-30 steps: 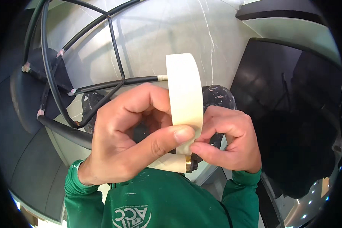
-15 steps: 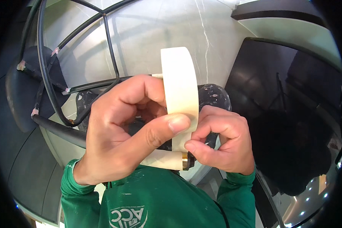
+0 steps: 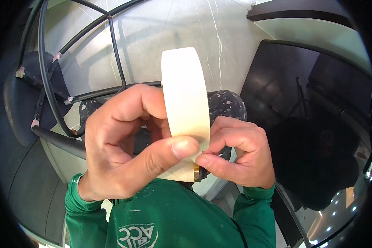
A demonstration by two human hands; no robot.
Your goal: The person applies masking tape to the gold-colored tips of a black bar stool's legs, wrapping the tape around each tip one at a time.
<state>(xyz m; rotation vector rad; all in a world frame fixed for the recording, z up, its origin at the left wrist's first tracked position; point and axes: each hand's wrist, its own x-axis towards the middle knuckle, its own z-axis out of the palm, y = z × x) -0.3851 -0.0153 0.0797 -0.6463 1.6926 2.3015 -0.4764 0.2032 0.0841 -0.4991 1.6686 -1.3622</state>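
Observation:
My left hand (image 3: 130, 142) grips a roll of cream masking tape (image 3: 185, 91) upright, its thumb flat against the tape's outer face. Just below the roll, my right hand (image 3: 239, 151) pinches the tape's edge between thumb and forefinger. Under both hands lies a bar wrapped in cream tape (image 3: 178, 172), with a gold band (image 3: 196, 172) and a dark cap at its right end. The roll and my left thumb hide most of the strip between roll and bar.
A black tubular metal frame (image 3: 44, 62) with a dark rounded panel (image 3: 18, 95) stands at left. Pinkish tape bits mark its joints. At right is a glossy black surface (image 3: 301, 136) with reflections. My paint-spotted dark trousers (image 3: 229, 105) show above a grey veined floor (image 3: 153, 45).
The roll and my left hand have shifted slightly left, and the roll's lower edge sits nearer the bar. Less of the strip shows. My right hand keeps its pinch.

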